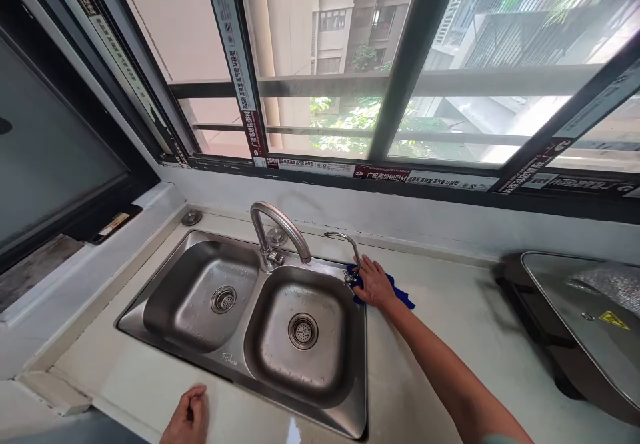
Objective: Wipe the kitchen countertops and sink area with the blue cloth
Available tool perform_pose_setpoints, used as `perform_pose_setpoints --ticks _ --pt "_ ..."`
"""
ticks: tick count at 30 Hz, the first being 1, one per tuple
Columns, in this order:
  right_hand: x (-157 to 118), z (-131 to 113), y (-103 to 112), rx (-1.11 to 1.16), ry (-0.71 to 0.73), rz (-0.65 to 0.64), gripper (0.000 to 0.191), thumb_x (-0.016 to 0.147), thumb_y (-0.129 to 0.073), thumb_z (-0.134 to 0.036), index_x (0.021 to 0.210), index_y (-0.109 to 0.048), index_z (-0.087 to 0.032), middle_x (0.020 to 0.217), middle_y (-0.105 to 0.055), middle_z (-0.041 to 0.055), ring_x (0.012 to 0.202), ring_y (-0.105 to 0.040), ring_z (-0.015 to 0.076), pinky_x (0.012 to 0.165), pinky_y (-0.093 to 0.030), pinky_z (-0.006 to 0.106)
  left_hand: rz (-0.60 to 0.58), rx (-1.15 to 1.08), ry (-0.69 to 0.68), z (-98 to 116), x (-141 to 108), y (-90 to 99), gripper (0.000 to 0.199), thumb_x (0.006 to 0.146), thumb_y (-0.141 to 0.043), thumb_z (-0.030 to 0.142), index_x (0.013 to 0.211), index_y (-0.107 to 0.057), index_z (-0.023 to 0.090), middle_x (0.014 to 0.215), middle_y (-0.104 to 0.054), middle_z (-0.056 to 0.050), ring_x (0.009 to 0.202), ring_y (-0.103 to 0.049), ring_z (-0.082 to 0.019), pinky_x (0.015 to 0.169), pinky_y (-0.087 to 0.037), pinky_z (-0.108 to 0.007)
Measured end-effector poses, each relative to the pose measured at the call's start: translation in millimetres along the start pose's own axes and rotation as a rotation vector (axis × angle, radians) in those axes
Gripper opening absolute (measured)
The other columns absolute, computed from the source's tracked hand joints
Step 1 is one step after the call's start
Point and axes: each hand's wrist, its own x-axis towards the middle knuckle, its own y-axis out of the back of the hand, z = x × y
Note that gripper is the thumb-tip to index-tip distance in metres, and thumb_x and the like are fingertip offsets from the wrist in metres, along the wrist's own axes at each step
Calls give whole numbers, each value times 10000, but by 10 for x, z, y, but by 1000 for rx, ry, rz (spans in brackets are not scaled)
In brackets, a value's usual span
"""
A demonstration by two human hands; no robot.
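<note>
Clock centred on double sink (254,357); left hand (186,419) at 7, near counter (125,391) edge, fingers curled, nothing visible in grip, seemingly idle; right hand (376,284) between 2 and 3, palm down, fingers slightly spread, likely to press blue cloth (403,297) against sink rim; cloth bunched around foot of small tap (350,239) at 2; tall faucet (281,220) near 12, spout over right basin.

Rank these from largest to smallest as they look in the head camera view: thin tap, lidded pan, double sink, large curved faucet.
1. Double sink
2. Lidded pan, though the picture's edge cuts it off
3. Large curved faucet
4. Thin tap
</note>
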Motion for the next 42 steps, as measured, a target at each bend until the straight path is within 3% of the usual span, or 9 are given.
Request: perform_pose_setpoints --ticks 9,15,21,26,31,35,42 --pt "-199 -281 -66 -121 -153 82 480 793 -518 -307 1197 -579 -55 1528 -412 243 1481 -245 364 1178 -267 531 17 -146 -90 -162 67 -100 263 862 -450 435 939 -670 314 645 -699 23 547 -595 -190 501 -402 -279" --pt "-435 -498 -50 -194 -172 106 493 795 -528 -296 1210 -564 -33 1489 -431 278 1439 -310 405 1139 -342 526 -23 -136 -52 -81 -12 -33 359 876 -367 461 991 -672 308 738 -719 -4 614 -609 -191 567 -402 -291" --pt "-996 -692 -132 -166 -118 157 483 771 -550 -287 1216 -586 -105 1499 -439 221 1425 -353 378 1143 -384 510 -78 -138 -50 -41 -51 22 452 870 -309 468 1062 -664 265 821 -725 -44 684 -619 -208 633 -404 -312" --pt "-1559 -816 -204 -53 26 187 460 778 -545 -284 1217 -587 -155 1519 -434 187 1454 -334 360 1140 -414 548 -87 -202 -107 -155 4 -86 436 869 -327 461 1051 -667 256 842 -734 -53 747 -639 -220 650 -402 -308" --pt "-1974 -873 -200 14 71 206 561 870 -502 -314 1417 -412 -225 1556 -396 135 1446 -377 310 1134 -446 533 -2 -219 -166 -215 13 -185 398 883 -350 408 1023 -682 237 762 -715 -42 697 -615 -200 628 -384 -296" --pt "-1907 -804 -152 -10 45 179 627 909 -469 -354 1500 -292 -242 1563 -391 124 1451 -372 289 1161 -414 532 52 -226 -218 -206 -16 -188 351 900 -381 370 963 -704 247 627 -655 -11 622 -569 -170 572 -357 -274" --pt "-1206 -466 -135 -73 -75 134 619 899 -419 -353 1493 -338 -201 1577 -376 129 1487 -297 285 1191 -333 552 81 -231 -168 -166 -24 -177 312 890 -413 348 935 -711 266 607 -645 16 613 -570 -154 579 -390 -261"
